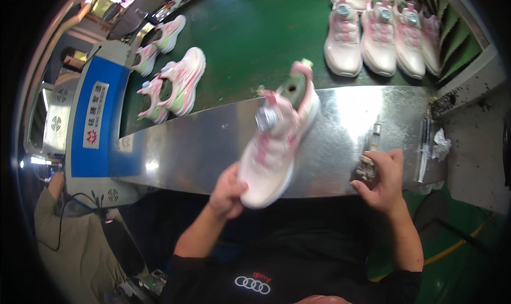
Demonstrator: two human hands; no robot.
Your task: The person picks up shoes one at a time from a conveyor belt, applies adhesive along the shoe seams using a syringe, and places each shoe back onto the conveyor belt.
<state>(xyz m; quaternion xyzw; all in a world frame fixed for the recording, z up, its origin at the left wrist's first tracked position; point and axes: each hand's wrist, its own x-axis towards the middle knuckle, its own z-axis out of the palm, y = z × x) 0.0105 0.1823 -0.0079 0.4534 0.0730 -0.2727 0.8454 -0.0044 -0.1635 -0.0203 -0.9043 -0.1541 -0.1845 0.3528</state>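
My left hand (229, 192) grips a white and pink sneaker (269, 155) by its toe. The shoe is raised over the metal ledge, toe toward me, with a round silvery dial on its tongue and a green heel tab. On the right, my right hand (384, 180) curls its thumb and fingers around a small, crumbly greyish lump (366, 168) close to the ledge's front edge. Just beyond these fingers lies a thin clear tube with dark bands (376, 136), perhaps a syringe.
The shiny metal ledge (197, 149) borders a green work surface (245, 32). Several similar sneakers (343, 43) stand at the far right, more (183, 83) at the left. A blue and white machine (96, 117) stands left, near another person's sleeve (48, 213). Pen-like tools (424, 149) and crumpled paper (441, 144) lie right.
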